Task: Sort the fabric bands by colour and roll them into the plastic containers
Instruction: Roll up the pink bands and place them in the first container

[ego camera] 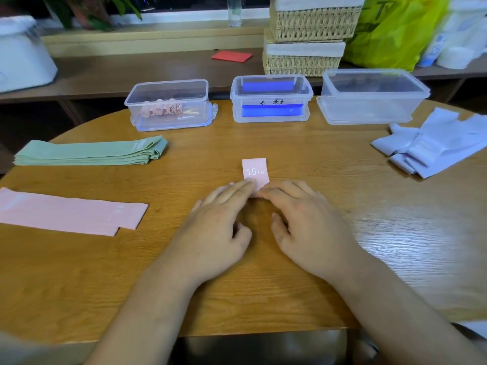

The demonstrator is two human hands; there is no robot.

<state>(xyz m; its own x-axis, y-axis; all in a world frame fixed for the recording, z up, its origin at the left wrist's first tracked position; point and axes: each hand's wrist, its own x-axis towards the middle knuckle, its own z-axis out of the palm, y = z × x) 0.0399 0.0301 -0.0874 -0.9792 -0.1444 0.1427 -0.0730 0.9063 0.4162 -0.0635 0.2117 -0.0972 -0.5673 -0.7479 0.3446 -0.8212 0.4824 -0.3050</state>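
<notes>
A pink fabric band marked "15 LB" lies at the table's middle, mostly rolled up under my fingertips. My left hand and my right hand lie side by side with straight fingers pressing on the roll's near end. More pink bands lie flat at the left, with a stack of green bands behind them. Pale lilac bands are heaped at the right. Three clear plastic containers stand at the back: the left one holds several pink rolls, the middle one has blue clips, the right one looks empty.
Stacked wicker baskets and a yellow-green bag stand behind the containers on a low shelf, with a red card and a white tub. The round wooden table's front edge is near my forearms.
</notes>
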